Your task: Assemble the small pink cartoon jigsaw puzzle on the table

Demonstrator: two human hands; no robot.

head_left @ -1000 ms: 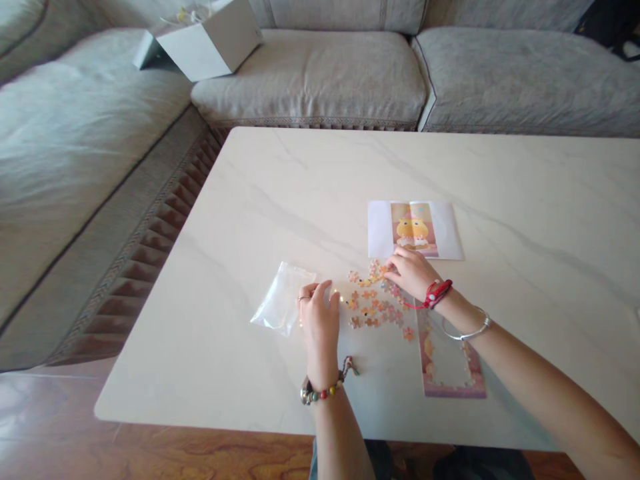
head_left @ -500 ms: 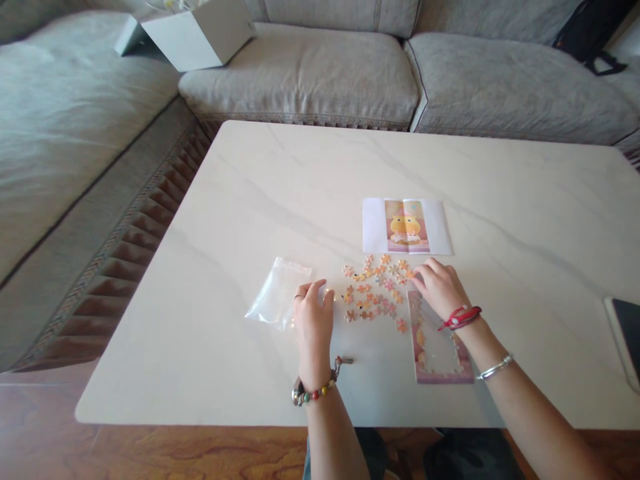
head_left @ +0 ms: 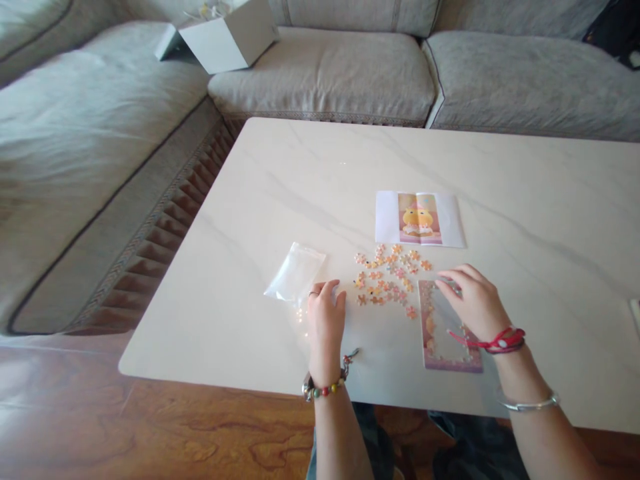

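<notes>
Loose jigsaw pieces (head_left: 383, 285) in orange, pink and yellow lie spread on the table. To their left, my left hand (head_left: 326, 319) rests with curved fingers, thumb apart from the index finger. A clear plastic bag (head_left: 296, 270) lies beside it, and shiny clear plastic glints around the fingers. My right hand (head_left: 474, 301) hovers over the upper right of the puzzle frame (head_left: 453, 364), thumb and index finger apart, with no piece visible between them. Joined pieces line the frame's inner edge; the hand covers part of its right side.
A creased paper sheet (head_left: 453, 220) with a printed yellow character lies behind the pieces. The white marble-look table (head_left: 240, 220) has a grey sofa (head_left: 325, 73) behind it and another section at left. A white box (head_left: 233, 40) sits on the sofa.
My right hand has drawn back rightward from an orange piece, which now lies alone at the right of the pile. The left hand stays nearly in place. The view has shifted left.
</notes>
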